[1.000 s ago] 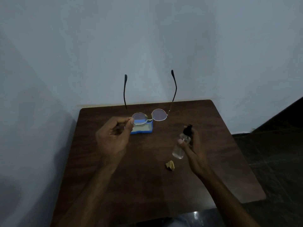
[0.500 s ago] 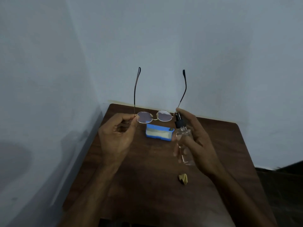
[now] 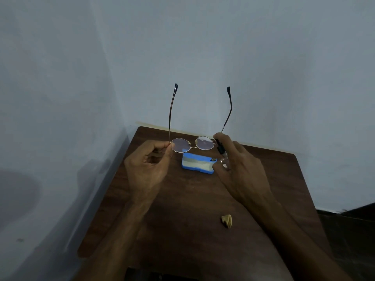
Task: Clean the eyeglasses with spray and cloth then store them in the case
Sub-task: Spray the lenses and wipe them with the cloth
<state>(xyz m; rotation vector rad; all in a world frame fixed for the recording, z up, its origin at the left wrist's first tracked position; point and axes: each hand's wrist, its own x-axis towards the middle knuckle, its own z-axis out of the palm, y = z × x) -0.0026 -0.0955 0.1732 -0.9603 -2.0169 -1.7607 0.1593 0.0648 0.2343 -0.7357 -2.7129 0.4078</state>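
My left hand (image 3: 149, 169) pinches the left hinge of the round thin-framed eyeglasses (image 3: 192, 144), held above the table with both temples pointing up and away. My right hand (image 3: 241, 171) grips a small clear spray bottle (image 3: 223, 157) with a black nozzle, raised close beside the right lens, index finger on top of the nozzle. An open blue eyeglass case (image 3: 197, 163) lies on the table just below the lenses. A small crumpled yellow cloth (image 3: 227, 220) lies on the table nearer to me, under my right forearm.
The dark wooden table (image 3: 182, 230) stands in a corner, with pale walls close behind and on the left. Dark floor shows at the right past the table edge.
My right hand has lifted the spray bottle from low over the table up to the right lens. The glasses stay in my left hand; the view has shifted left toward the corner.
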